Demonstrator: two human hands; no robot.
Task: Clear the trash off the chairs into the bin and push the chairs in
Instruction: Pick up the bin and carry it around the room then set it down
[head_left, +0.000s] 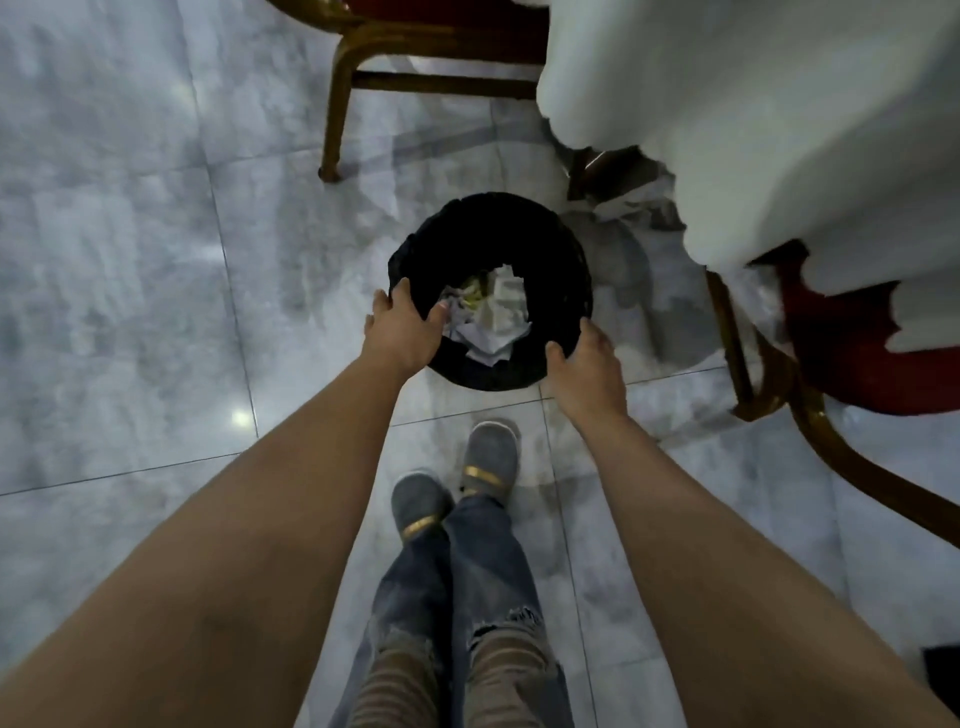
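Observation:
A round black bin (556, 249) with a dark liner stands on the tiled floor below me. Crumpled white paper and some yellowish scraps (491, 312) lie inside it. My left hand (402, 325) grips the bin's near-left rim, thumb inside. On the near-right rim my right hand (584, 364) is closed the same way. One red-seated chair with gold legs (337, 88) stands beyond the bin, mostly tucked under the table. A second such chair (841, 353) sits at the right, its seat partly under the cloth.
A white tablecloth (753, 119) hangs down at the upper right, close to the bin. Grey marble tiles (130, 260) stretch out to the left. My feet in grey slippers (457, 483) stand just behind the bin. A dark object (943, 675) shows at the lower right edge.

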